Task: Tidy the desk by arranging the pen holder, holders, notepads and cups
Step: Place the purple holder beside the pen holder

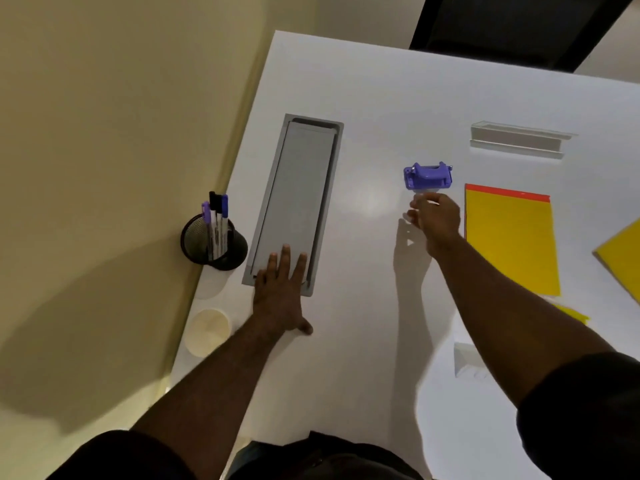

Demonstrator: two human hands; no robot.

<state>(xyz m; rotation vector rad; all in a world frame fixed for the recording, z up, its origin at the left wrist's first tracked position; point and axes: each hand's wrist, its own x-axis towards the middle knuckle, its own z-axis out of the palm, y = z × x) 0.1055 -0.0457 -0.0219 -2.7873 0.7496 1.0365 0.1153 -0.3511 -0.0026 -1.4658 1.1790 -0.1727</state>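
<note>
Head view, looking down on white desk [381,306]. Right hand [437,220] reached out to purple hole punch [428,175], fingertips at its near edge on pale base strip; whether actually pinching it or only touching, could not tell. Left hand [282,285] laid flat, fingers spread, empty, across near end of grey cable-tray lid [298,199] set into desk. Punch judged rigid, compact, moderately heavy for its size, hard plastic over metal, not fragile; best taken across body from both sides rather than by thin base lip, which looked a poor purchase. Black mesh pen holder [214,242] with markers at left desk edge, just left of tray and near left hand; judged light, stiff, top-heavy with pens, so grasp low round wall. Paper cup [207,332] at left edge near left forearm: very light, crushable, gentle hold round rim. Yellow notepad [510,240] with red binding just right of right hand, apart from it; flexible, flat, slide to edge or lift by bound end. Second yellow pad [623,258] at far right, partly cut off. Clear acrylic holder [517,140] beyond notepad, well apart from both hands; stiff, smooth, likely slippery, prone to scratches.
</note>
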